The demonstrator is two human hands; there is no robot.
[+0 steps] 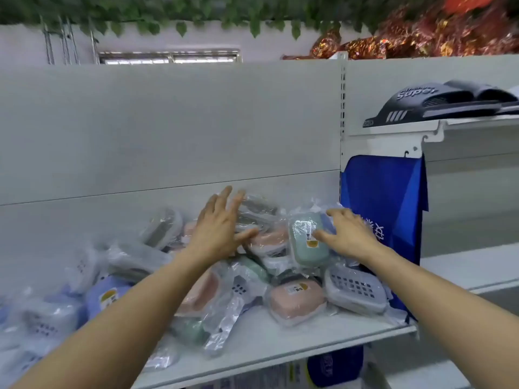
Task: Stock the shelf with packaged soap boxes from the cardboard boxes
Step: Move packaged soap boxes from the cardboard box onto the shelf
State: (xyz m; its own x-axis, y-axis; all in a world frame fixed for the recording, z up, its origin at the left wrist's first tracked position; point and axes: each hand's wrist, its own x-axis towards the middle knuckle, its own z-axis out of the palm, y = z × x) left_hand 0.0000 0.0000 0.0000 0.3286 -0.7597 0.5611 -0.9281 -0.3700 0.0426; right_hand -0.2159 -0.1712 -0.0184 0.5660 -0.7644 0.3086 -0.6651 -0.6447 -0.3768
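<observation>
Arranging stock, by my reading: my left hand (217, 230), fingers spread and gripping nothing, presses flat on a heap of plastic-wrapped soap boxes (261, 240) on the white metal shelf (280, 341). My right hand (348, 234), also open, touches a pale green wrapped soap box (307, 240) atop the pile, beside a hanging blue fabric bag (384, 209). No cardboard boxes are visible. Next, I judge, the loose pile needs squaring toward the back panel without bags sliding off.
</observation>
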